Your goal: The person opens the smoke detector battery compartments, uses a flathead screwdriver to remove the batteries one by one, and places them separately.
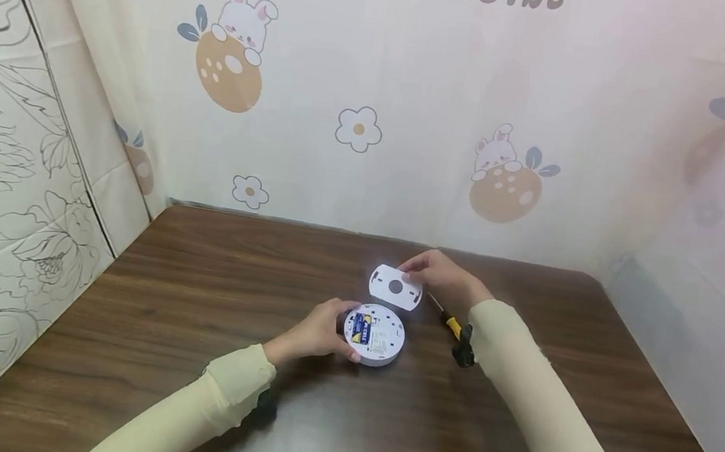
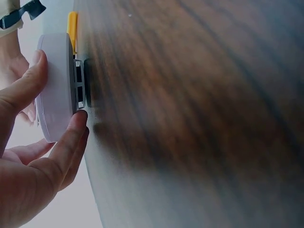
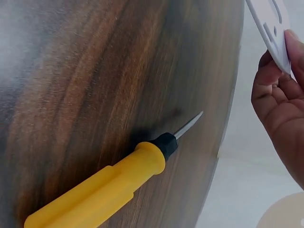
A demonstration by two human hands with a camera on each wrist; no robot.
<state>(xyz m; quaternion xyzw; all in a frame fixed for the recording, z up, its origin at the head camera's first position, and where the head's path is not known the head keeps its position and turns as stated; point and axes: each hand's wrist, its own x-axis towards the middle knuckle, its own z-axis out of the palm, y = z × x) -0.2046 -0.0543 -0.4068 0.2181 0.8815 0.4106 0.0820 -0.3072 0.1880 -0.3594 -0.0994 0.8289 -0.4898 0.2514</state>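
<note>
My left hand (image 1: 318, 330) grips a round white smoke detector (image 1: 382, 346) by its side. Its back faces up, showing a blue and yellow battery (image 1: 361, 328) and a printed label. In the left wrist view, the thumb and fingers of the left hand (image 2: 42, 171) span the detector's rim (image 2: 56, 90), and its dark slotted side is near the table. Just beyond the detector, my right hand (image 1: 440, 276) pinches a white mounting plate (image 1: 382, 286) with a round central hole. The right wrist view shows that plate (image 3: 267, 28) held at one end between thumb and fingers, apart from the detector.
A yellow-handled screwdriver (image 1: 453, 326) lies on the brown wooden table (image 1: 193, 296), beneath the right wrist. In the right wrist view, the screwdriver (image 3: 109, 185) has a metal shaft and black collar. A printed curtain (image 1: 314, 64) hangs behind the table's back edge.
</note>
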